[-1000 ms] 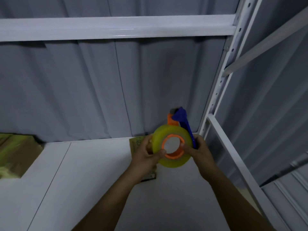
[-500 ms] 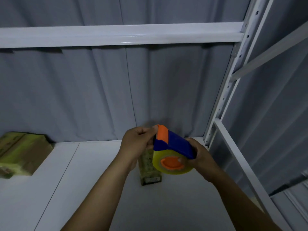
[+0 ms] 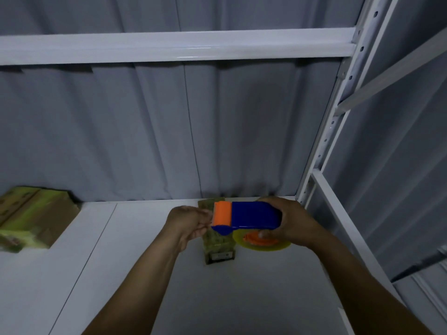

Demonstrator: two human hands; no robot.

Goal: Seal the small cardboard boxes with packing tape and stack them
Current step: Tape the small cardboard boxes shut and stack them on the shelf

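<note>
Tape dispenser [image 3: 254, 215] in hands [image 3: 294, 223], above box [image 3: 219, 247]

No writing can be read anywhere. The small box [image 3: 217, 240] carries a dark label [image 3: 220, 256] at its near end, but its marks are too blurred to make out. Print on the left-hand cartons [image 3: 31, 216] is equally smeared.

Small box [image 3: 219, 247] flat — blue-orange tape dispenser [image 3: 254, 215] above
</note>
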